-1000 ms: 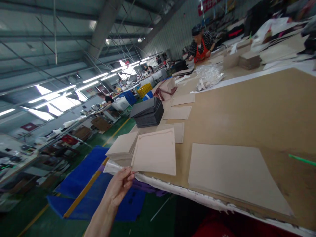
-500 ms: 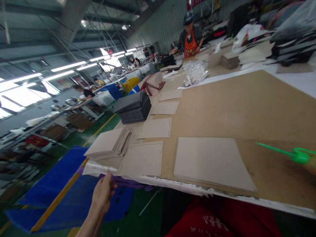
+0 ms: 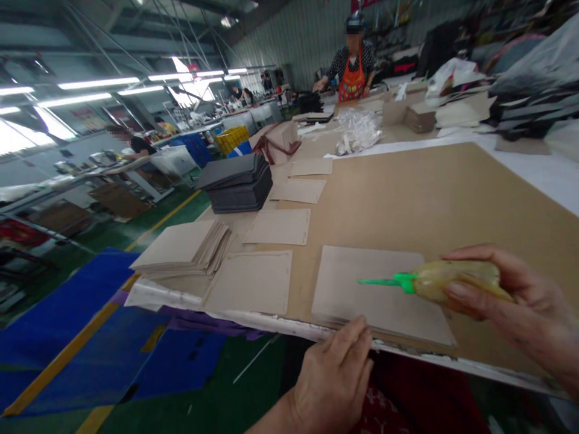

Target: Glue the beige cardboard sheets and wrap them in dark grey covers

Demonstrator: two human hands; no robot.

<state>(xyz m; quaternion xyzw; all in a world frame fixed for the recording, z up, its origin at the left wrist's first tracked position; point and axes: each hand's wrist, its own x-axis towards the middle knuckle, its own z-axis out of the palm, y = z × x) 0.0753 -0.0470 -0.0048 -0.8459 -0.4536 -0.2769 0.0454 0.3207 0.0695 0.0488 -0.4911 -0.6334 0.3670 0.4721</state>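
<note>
My right hand [image 3: 511,307] is closed around a yellowish glue bottle [image 3: 452,280] whose green nozzle points left over a stack of beige card sheets [image 3: 375,295] at the table's near edge. At that stack's front edge rests my left hand [image 3: 337,377], fingers together and stretched toward the sheets, holding nothing that I can see. A single beige sheet [image 3: 253,282] lies to the left of the stack. Further left sits a fanned pile of beige sheets [image 3: 183,247].
The long table [image 3: 443,193] is covered in brown board, with more single sheets [image 3: 278,226] laid in a row and a dark grey stack [image 3: 237,184] behind. A person in an orange apron [image 3: 353,66] works at the far end. Blue mats [image 3: 67,313] lie on the floor.
My left hand let go of the single sheet at the left and moved right to the big stack's front edge. My right hand came into view with the glue bottle.
</note>
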